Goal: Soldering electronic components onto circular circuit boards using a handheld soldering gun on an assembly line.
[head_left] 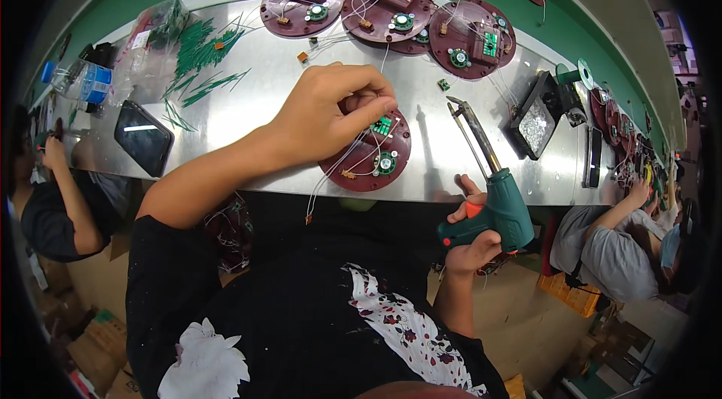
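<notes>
Here is the maroon disc (400, 142), lying at the near edge of the metal table (259, 145), its rim dotted with small holes. It carries a green board (382, 126) with pale patches, a round green-rimmed part (386, 163) with a bright centre, and a small tan connector (347, 173); thin white wires loop across it and spill off its left side. Over the disc's upper left comes the left hand (338, 106), thumb and fingers pinched close above the board; whether they grasp anything, one cannot tell. Right of the disc, the right hand (477, 248) grips a dark green soldering gun (513, 207), its tip pointing up and away. Beyond the disc sit more maroon discs (269, 14); to its left, green strips (197, 53) and a black phone (143, 139).
</notes>
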`<state>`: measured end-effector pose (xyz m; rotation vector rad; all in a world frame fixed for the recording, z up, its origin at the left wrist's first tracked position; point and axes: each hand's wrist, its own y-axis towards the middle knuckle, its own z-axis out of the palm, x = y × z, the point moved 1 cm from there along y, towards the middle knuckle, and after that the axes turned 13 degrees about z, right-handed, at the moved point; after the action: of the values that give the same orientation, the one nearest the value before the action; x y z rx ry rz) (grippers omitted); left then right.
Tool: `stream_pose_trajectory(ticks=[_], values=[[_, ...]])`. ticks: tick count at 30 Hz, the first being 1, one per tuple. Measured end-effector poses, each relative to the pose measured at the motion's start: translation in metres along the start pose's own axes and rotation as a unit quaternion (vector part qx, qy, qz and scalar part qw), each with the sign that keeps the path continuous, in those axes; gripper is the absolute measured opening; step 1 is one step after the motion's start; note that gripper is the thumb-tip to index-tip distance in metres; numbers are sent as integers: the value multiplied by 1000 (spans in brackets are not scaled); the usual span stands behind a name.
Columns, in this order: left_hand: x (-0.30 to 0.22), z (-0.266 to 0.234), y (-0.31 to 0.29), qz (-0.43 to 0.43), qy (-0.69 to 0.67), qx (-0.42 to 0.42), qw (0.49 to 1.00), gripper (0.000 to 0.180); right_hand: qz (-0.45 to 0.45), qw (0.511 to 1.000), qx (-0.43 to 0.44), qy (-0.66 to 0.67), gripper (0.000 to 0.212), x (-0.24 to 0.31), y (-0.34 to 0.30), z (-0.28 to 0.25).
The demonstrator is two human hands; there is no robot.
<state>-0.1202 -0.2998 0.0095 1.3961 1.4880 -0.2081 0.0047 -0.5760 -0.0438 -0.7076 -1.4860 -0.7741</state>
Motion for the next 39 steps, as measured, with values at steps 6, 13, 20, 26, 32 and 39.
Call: stream_pose_trajectory(ticks=[6,13,20,26,32,39], values=[[5,14,-4,37,26,-23,999,12,7,1000,4,1,89,3,0,4],[1,12,-6,19,0,32,999,11,34,999,1,-11,92,3,1,1],[-6,13,-3,30,75,29,996,14,29,999,3,-18,91,-2,0,-1],[-1,14,-5,58,74,42,995,15,32,999,1,-8,91,1,0,4],[-11,13,-1,109,77,92,987,18,73,993,34,87,88,18,8,28],[-7,15,-5,71,97,105,987,33,99,986,81,105,81,21,19,44]])
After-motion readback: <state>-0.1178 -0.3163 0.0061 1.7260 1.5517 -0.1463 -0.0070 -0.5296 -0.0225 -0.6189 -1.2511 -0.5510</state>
